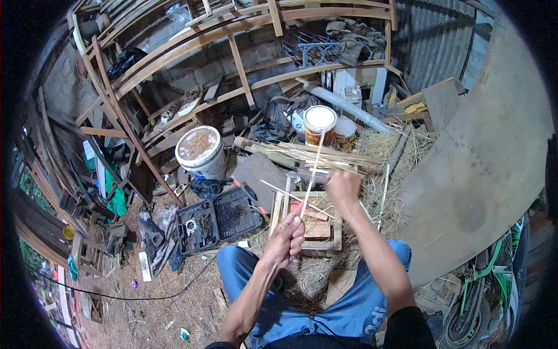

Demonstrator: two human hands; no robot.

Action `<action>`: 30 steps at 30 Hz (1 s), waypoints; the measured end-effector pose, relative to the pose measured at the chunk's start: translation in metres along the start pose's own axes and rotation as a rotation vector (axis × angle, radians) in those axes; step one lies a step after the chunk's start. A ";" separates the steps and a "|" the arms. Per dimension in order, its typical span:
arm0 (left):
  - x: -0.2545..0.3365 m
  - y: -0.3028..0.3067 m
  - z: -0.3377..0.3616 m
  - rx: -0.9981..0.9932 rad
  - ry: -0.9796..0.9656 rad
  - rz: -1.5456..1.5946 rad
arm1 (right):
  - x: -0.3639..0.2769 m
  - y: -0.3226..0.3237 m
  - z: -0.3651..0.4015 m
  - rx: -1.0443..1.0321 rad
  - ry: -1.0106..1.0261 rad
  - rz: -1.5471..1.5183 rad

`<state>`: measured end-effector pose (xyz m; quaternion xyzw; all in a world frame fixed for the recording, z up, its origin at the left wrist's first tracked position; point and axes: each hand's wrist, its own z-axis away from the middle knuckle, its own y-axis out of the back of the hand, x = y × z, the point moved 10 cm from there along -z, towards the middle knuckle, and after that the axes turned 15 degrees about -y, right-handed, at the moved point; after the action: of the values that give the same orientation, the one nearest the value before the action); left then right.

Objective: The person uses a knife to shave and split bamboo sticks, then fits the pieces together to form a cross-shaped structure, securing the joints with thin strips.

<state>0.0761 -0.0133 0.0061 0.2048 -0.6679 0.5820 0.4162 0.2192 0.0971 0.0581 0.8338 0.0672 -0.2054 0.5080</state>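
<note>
Bamboo strip (314, 168) in grip of left hand (288, 235), beside right hand (343, 187)

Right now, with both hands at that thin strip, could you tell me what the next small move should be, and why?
Probably slide the right hand slightly up the thin strip: the left hand pinches its lower end, the right hand is closed beside its middle, and the upper length stands unsupported.

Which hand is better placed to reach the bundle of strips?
Probably the right hand: it is farther forward, beside the bundle of strips; the left hand grips a thin strip lower down.
</note>
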 end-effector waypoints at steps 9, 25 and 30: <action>-0.041 0.019 0.065 -0.044 0.273 -0.009 | 0.148 0.021 -0.067 0.082 -0.499 0.045; 0.015 0.090 -0.049 0.274 -0.464 -0.367 | -0.043 -0.058 0.052 -0.787 0.004 -0.655; 0.073 0.105 -0.038 0.284 -0.563 -0.382 | -0.038 -0.065 0.054 -0.801 0.073 -0.679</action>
<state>-0.0326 0.0631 -0.0006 0.5335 -0.6186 0.5016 0.2848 0.1496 0.0840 -0.0010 0.5123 0.4246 -0.2876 0.6889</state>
